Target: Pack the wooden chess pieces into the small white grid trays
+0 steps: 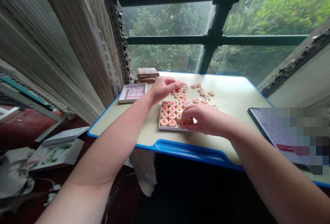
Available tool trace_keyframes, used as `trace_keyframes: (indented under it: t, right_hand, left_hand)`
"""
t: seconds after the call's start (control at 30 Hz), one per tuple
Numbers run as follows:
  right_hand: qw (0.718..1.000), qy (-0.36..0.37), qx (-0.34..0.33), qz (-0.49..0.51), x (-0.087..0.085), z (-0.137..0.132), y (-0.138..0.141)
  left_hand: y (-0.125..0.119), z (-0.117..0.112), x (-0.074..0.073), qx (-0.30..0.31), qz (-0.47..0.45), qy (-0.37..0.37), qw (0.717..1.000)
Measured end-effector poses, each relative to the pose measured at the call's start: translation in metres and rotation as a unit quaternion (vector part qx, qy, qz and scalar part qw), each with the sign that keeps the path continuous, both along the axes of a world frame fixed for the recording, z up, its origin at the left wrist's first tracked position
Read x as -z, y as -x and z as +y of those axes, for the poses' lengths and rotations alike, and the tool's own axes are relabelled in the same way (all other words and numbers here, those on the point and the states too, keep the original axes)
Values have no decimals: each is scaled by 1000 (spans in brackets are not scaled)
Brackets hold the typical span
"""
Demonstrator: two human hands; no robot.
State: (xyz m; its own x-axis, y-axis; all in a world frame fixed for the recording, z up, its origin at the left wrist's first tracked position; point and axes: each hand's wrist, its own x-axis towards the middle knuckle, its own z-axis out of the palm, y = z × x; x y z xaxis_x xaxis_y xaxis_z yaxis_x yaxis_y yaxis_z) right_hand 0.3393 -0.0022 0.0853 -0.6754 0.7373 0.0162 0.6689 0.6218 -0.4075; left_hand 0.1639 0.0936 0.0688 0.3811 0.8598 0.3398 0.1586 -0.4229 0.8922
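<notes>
My left hand (163, 87) reaches over the loose round wooden chess pieces (203, 95) scattered on the table, its fingers pinched on a piece with a red mark. A shallow white tray (162, 127) holds several pieces set in rows. My right hand (201, 118) rests at the tray's right side, fingers curled around a piece it presses into the rows.
The pale table has a blue rim (190, 150). An open box lid (132, 92) lies at the back left beside stacked small boxes (146, 74). A tablet (288, 131) lies at the right. Bamboo blinds hang left; a window is behind.
</notes>
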Motion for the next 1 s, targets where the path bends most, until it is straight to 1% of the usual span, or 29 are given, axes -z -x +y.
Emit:
trace_keyframes:
  t: [0.2, 0.37, 0.5, 0.67, 0.83, 1.0]
  right_hand:
    - [999, -16, -38, 15, 1, 1, -2]
    - [1000, -14, -18, -6, 2, 1, 0]
    - [1000, -21, -17, -13, 4, 2, 0]
    - [998, -44, -49, 9, 6, 1, 0]
    - [996, -59, -64, 8, 6, -1, 1]
    - [995, -62, -74, -12, 2, -5, 1]
  left_hand:
    - [0, -1, 0, 12, 23, 6, 1000]
    - [-1, -2, 1, 27, 34, 7, 999]
    - [-2, -1, 1, 14, 22, 17, 1000]
    - [-3, 0, 2, -8, 36, 32, 999]
    - [-3, 0, 3, 3, 31, 31, 999]
    - [-3, 1, 5, 4, 42, 24, 999]
